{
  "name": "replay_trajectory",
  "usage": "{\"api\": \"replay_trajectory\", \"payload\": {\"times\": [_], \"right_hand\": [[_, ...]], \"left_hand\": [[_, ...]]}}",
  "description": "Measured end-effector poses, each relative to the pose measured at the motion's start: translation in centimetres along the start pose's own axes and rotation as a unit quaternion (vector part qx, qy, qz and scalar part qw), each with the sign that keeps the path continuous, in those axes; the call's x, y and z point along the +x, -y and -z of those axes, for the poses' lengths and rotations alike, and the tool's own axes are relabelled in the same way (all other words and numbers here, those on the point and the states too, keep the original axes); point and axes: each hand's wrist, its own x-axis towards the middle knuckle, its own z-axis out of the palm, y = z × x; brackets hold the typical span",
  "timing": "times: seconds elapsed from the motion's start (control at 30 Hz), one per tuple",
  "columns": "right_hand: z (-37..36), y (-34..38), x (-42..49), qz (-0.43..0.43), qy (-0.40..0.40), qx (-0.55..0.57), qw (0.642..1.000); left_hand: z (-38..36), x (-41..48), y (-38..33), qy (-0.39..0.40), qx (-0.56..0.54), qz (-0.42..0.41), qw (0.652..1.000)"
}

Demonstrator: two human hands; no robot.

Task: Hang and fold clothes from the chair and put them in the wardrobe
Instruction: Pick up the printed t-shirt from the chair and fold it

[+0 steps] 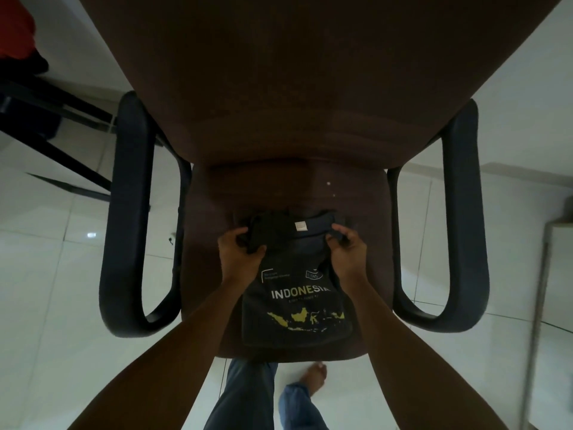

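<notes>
A black T-shirt (296, 302) printed with "INDONESIA" and a yellow map lies partly folded on the seat of a brown office chair (279, 119). My left hand (240, 254) grips the shirt's left shoulder edge near the collar. On the other side, my right hand (345, 251) pinches the right shoulder edge. A small white label shows at the collar between the two hands. The shirt's sleeves are tucked under and hidden.
The chair has black armrests on the left (130, 212) and right (462, 212). White floor tiles (55, 290) surround it. A dark table frame (46, 119) and something red (15, 26) sit at the upper left. My jeans-clad legs and bare foot (314, 378) stand below the seat.
</notes>
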Motion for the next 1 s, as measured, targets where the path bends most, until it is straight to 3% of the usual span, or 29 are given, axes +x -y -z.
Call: {"api": "replay_trajectory", "payload": {"times": [0.17, 0.37, 0.47, 0.6, 0.73, 0.77, 0.9, 1.0], "right_hand": [[0.5, -0.4, 0.0, -0.007, -0.044, 0.014, 0.999], [1.6, 0.0, -0.4, -0.008, -0.135, 0.088, 0.987], [2.1, 0.7, -0.8, 0.005, -0.173, 0.124, 0.977], [2.4, 1.4, -1.1, -0.023, -0.150, 0.184, 0.971], [2.9, 1.6, -1.3, -0.033, -0.149, 0.228, 0.962], [3.0, 1.6, -1.1, -0.034, -0.144, 0.232, 0.961], [3.1, 1.3, -0.3, -0.022, -0.113, 0.214, 0.970], [2.9, 1.7, 0.7, -0.023, -0.056, 0.179, 0.982]], "left_hand": [[-0.5, 0.5, -1.3, 0.116, -0.056, 0.038, 0.991], [-1.2, 0.3, -3.3, 0.287, -0.128, 0.094, 0.945], [-2.1, 0.4, -3.7, 0.242, -0.083, 0.078, 0.964], [-2.5, -0.1, -4.0, 0.170, -0.054, 0.042, 0.983], [-2.5, -0.6, -4.7, 0.302, -0.096, 0.033, 0.948], [-2.5, -0.6, -5.0, 0.306, -0.125, 0.039, 0.943], [-1.9, 0.0, -5.0, 0.090, -0.182, 0.032, 0.979], [-1.7, 0.5, -4.0, 0.054, -0.108, -0.010, 0.993]]}}
